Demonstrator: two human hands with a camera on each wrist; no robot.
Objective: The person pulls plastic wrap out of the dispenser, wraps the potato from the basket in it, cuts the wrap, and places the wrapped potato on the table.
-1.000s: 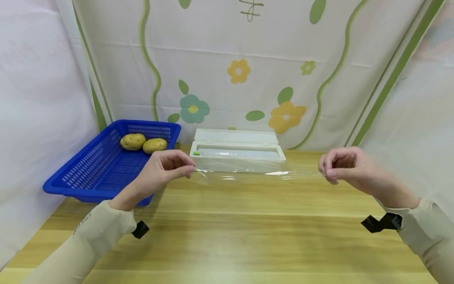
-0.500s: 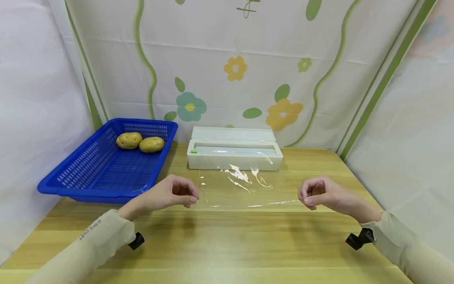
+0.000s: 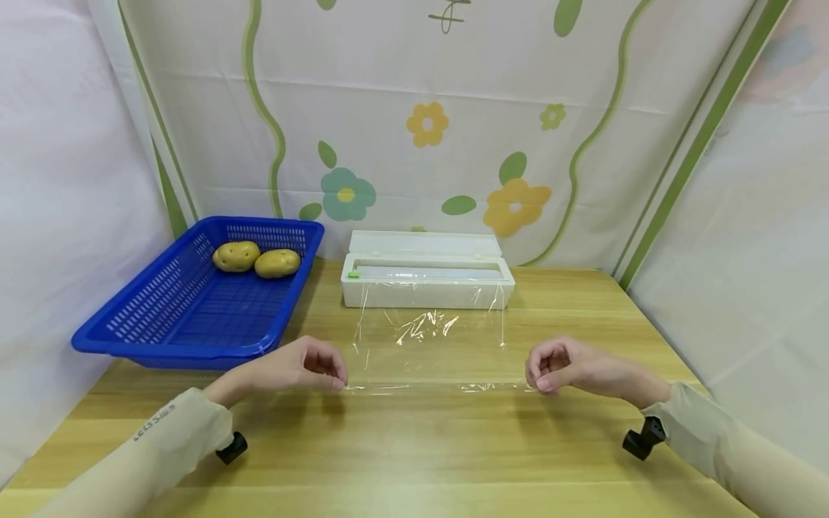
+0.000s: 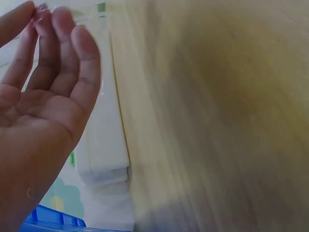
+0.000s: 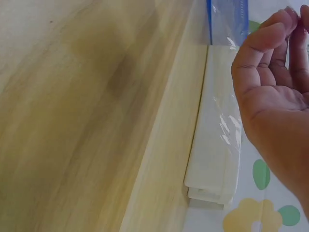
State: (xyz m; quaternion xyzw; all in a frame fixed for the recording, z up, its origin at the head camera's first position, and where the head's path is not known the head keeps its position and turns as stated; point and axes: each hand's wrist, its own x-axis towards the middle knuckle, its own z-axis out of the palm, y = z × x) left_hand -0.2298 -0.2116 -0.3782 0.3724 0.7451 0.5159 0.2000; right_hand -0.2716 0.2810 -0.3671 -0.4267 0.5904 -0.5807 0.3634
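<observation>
A clear sheet of plastic wrap stretches toward me from a white wrap dispenser box, whose lid stands raised at the back. My left hand pinches the sheet's near left corner between thumb and fingertips. At the near right corner, my right hand pinches it the same way. The near edge runs nearly straight between both hands, above the wooden table. In the left wrist view, a bit of crumpled film shows at the fingertips. A small green piece sits at the box's left end.
A blue plastic basket stands left of the box, close beside my left forearm. Two potatoes, one left and one right, lie at its far end. A flowered curtain hangs behind the wooden table.
Both hands have come down and toward me, drawing more wrap out of the box. They are somewhat closer together than a second ago. Box and basket stay put.
</observation>
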